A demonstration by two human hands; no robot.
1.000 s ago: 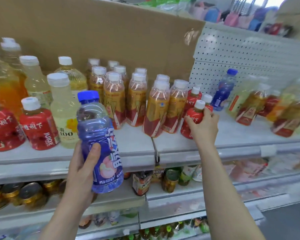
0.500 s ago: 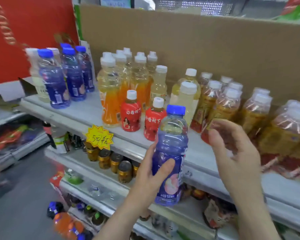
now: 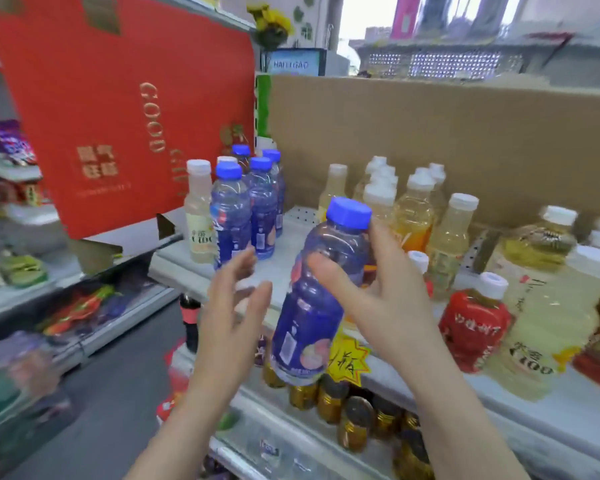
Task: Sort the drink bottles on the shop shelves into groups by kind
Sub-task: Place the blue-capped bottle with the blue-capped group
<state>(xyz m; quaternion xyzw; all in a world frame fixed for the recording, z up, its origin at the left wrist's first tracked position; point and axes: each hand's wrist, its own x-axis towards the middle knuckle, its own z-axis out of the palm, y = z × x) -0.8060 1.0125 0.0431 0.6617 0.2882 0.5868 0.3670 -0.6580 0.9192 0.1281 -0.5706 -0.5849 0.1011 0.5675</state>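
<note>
My right hand (image 3: pixel 371 292) grips a blue-capped purple bottle (image 3: pixel 317 299) in front of the top shelf (image 3: pixel 201 271), thumb across its front, the bottle tilted. My left hand (image 3: pixel 231 306) hovers beside the bottle with fingers spread, holding nothing. A group of matching purple bottles (image 3: pixel 250 206) stands at the shelf's left end next to a pale white-capped bottle (image 3: pixel 199 209). Pale yellow bottles (image 3: pixel 413 206) and red-labelled bottles (image 3: pixel 475 323) stand to the right.
A red gift bag (image 3: pixel 118 109) hangs over the shelf's left end. A cardboard sheet (image 3: pixel 430 133) backs the shelf. Gold-lidded jars (image 3: pixel 347 414) and a yellow star price tag (image 3: pixel 349 358) sit on the shelf below. The aisle floor (image 3: pixel 118 375) is at lower left.
The purple bottle has passed from my left hand to my right. My left hand has let go and opened. The view has swung left toward the group of purple bottles.
</note>
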